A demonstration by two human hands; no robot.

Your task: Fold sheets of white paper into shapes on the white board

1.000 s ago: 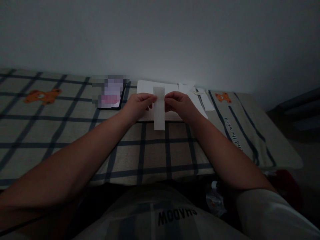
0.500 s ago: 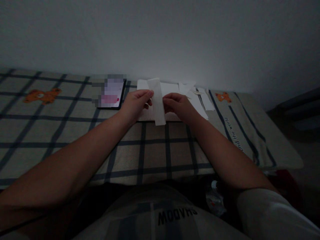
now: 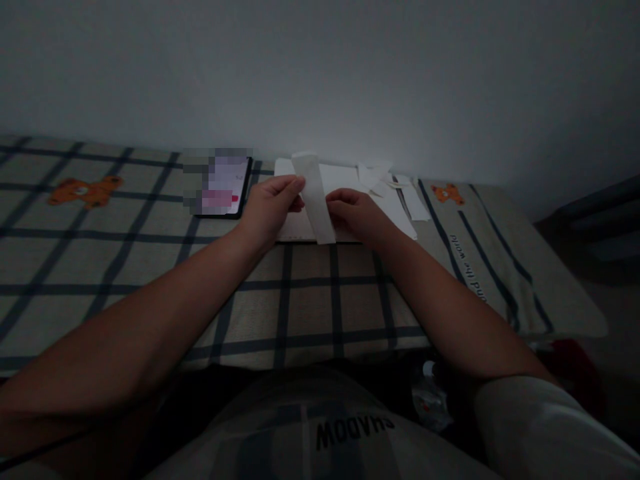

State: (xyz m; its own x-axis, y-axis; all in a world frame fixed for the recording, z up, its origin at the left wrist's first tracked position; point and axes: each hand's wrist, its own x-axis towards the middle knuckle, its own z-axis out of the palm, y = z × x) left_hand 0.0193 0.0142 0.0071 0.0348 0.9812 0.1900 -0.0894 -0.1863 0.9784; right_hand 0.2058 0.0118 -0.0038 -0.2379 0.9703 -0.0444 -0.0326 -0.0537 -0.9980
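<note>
- A checked bedspread (image 3: pixel 280 293) is spread across the bed nearest the camera.
- A white paper strip (image 3: pixel 315 200) is held tilted above it, pinched by the fingers of the left hand (image 3: pixel 270 207) and the right hand (image 3: pixel 357 217).
- White sheets (image 3: pixel 345 180) and a phone (image 3: pixel 220 187) are seen behind.

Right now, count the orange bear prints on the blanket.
2. One orange bear print lies far left on the checked blanket; another bear print sits at right, past the papers. More may lie outside the view.
</note>
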